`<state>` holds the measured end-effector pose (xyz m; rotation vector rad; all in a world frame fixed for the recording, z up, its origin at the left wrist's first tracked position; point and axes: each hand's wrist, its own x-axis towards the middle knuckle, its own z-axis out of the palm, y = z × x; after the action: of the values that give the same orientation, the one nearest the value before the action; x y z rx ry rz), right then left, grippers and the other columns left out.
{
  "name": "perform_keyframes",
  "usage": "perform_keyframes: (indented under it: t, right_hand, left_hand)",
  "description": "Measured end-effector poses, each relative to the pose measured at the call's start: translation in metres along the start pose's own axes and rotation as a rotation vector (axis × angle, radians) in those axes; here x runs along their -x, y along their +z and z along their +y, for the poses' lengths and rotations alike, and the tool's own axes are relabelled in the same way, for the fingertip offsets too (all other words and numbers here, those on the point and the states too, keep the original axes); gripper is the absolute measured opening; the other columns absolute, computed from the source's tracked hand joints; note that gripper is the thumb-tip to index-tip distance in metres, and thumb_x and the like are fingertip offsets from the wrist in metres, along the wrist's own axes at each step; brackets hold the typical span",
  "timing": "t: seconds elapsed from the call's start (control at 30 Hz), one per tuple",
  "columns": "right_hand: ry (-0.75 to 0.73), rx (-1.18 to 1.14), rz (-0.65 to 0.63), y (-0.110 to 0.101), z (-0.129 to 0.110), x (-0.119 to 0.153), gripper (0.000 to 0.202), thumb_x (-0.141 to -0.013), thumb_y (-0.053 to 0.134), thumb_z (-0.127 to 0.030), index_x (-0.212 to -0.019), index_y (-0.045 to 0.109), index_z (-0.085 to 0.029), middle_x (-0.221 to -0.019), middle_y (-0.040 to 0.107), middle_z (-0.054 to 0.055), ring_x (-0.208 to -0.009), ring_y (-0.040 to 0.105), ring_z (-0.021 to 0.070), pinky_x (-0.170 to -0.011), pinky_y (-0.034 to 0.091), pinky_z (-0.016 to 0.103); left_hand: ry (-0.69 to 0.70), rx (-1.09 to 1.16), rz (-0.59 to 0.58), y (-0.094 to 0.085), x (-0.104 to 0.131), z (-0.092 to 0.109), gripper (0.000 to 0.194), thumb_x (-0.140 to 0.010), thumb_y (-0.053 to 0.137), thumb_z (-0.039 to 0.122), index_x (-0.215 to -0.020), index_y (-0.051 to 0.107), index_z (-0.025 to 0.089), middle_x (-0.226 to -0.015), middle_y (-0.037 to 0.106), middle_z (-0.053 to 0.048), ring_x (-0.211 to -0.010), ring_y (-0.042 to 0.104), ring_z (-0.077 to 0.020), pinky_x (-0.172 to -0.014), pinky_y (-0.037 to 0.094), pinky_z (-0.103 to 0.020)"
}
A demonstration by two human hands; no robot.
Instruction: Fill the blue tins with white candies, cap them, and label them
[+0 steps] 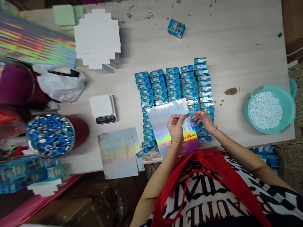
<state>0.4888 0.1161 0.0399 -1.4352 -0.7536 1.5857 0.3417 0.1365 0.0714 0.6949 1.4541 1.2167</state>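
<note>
My left hand (pixel 176 127) is closed over a holographic sticker sheet (pixel 163 118), thumb and finger pinched together. A small greyish sticker strip (pixel 187 115) shows at its fingertips. To the right, my right hand (pixel 205 121) has its fingers apart above the right-hand rows, with nothing visible in it. The shiny sheet covers part of several columns of small blue boxes (pixel 174 82) set out close together. Boxes in the far right column (pixel 204 88) show silvery strips on their upper parts.
A white scale (pixel 103 108) and more holographic sheets (pixel 119 153) lie left. Behind them stand stacked white boxes (pixel 98 37). A round container (pixel 50 135) holds blue pieces. At right, a turquoise basin (pixel 252 123) holds white pellets. One blue box (pixel 176 28) lies at the back.
</note>
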Motion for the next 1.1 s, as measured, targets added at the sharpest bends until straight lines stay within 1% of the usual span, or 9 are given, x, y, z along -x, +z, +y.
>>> perform_keyframes:
  t: [0.13, 0.27, 0.37, 0.47, 0.6, 0.7, 0.83, 0.97, 1.1]
  right_hand:
    - [0.027, -0.017, 0.184, -0.012, 0.011, 0.033, 0.049, -0.065, 0.071, -0.068, -0.081, 0.063, -0.022, -0.075, 0.064, 0.001, -0.075, 0.061, 0.0177, -0.063, 0.047, 0.029]
    - [0.077, -0.092, 0.377, -0.033, 0.019, 0.041, 0.051, -0.069, 0.065, -0.07, -0.085, 0.059, -0.022, -0.073, 0.059, -0.001, -0.065, 0.054, 0.0143, -0.056, 0.044, 0.027]
    - [0.133, -0.14, 0.364, -0.048, 0.022, 0.042, 0.056, -0.077, 0.051, -0.074, -0.094, 0.061, -0.022, -0.079, 0.06, 0.001, -0.064, 0.052, 0.0138, -0.051, 0.04, 0.026]
    - [0.109, -0.101, 0.32, -0.057, 0.023, 0.041, 0.049, -0.075, 0.059, -0.069, -0.084, 0.062, -0.02, -0.074, 0.06, 0.001, -0.062, 0.05, 0.0136, -0.052, 0.04, 0.026]
    - [0.041, -0.043, 0.388, -0.068, 0.024, 0.03, 0.041, -0.074, 0.067, -0.06, -0.073, 0.058, -0.02, -0.066, 0.056, -0.002, -0.06, 0.047, 0.0124, -0.058, 0.041, 0.027]
    - [-0.014, 0.002, 0.421, -0.082, 0.026, 0.016, 0.037, -0.074, 0.068, -0.056, -0.072, 0.057, -0.02, -0.066, 0.054, -0.002, -0.063, 0.047, 0.0129, -0.062, 0.042, 0.028]
    - [-0.186, 0.265, 0.444, -0.103, 0.033, -0.005, 0.031, -0.083, 0.061, -0.048, -0.071, 0.056, -0.021, -0.065, 0.053, -0.002, -0.061, 0.045, 0.0135, -0.062, 0.041, 0.029]
    - [-0.294, 0.48, 0.413, -0.116, 0.044, -0.019, 0.028, -0.088, 0.055, -0.044, -0.071, 0.055, -0.021, -0.068, 0.055, 0.001, -0.066, 0.05, 0.016, -0.066, 0.042, 0.031]
    - [-0.317, 0.589, 0.407, -0.121, 0.053, -0.024, 0.027, -0.09, 0.052, -0.041, -0.071, 0.054, -0.022, -0.069, 0.057, 0.002, -0.068, 0.051, 0.0177, -0.068, 0.043, 0.033]
  left_hand:
    - [-0.135, 0.064, -0.027, 0.019, 0.02, -0.023, 0.034, -0.059, 0.084, 0.035, -0.068, 0.056, 0.017, -0.06, 0.057, 0.005, -0.059, 0.055, -0.0075, -0.064, 0.044, -0.021]
    - [-0.223, 0.091, -0.074, 0.034, 0.034, -0.037, 0.034, -0.06, 0.083, 0.036, -0.069, 0.056, 0.017, -0.06, 0.058, 0.005, -0.059, 0.053, -0.0069, -0.063, 0.042, -0.02]
    - [-0.236, 0.103, -0.105, 0.047, 0.037, -0.043, 0.034, -0.061, 0.083, 0.037, -0.071, 0.057, 0.018, -0.062, 0.059, 0.005, -0.06, 0.054, -0.0071, -0.062, 0.043, -0.02]
    - [-0.241, 0.094, -0.121, 0.06, 0.033, -0.05, 0.035, -0.061, 0.083, 0.037, -0.071, 0.056, 0.018, -0.063, 0.059, 0.005, -0.06, 0.055, -0.0075, -0.064, 0.044, -0.021]
    - [-0.229, 0.021, -0.126, 0.073, 0.025, -0.069, 0.031, -0.064, 0.081, 0.037, -0.071, 0.057, 0.018, -0.064, 0.059, 0.004, -0.062, 0.055, -0.009, -0.066, 0.044, -0.023]
    - [-0.128, -0.094, -0.153, 0.08, 0.016, -0.087, 0.024, -0.07, 0.075, 0.035, -0.072, 0.058, 0.018, -0.066, 0.058, 0.003, -0.064, 0.053, -0.01, -0.067, 0.043, -0.025]
    - [0.126, -0.391, -0.147, 0.089, 0.006, -0.102, 0.015, -0.076, 0.068, 0.03, -0.07, 0.058, 0.019, -0.073, 0.056, 0.001, -0.073, 0.053, -0.0133, -0.074, 0.043, -0.028]
    - [0.287, -0.752, -0.125, 0.096, 0.001, -0.102, 0.014, -0.079, 0.066, 0.026, -0.069, 0.058, 0.019, -0.085, 0.06, -0.003, -0.089, 0.055, -0.0196, -0.086, 0.039, -0.036]
    - [0.323, -0.969, -0.135, 0.1, 0.001, -0.099, 0.012, -0.08, 0.066, 0.026, -0.072, 0.06, 0.019, -0.094, 0.061, -0.005, -0.097, 0.054, -0.0242, -0.09, 0.035, -0.041]
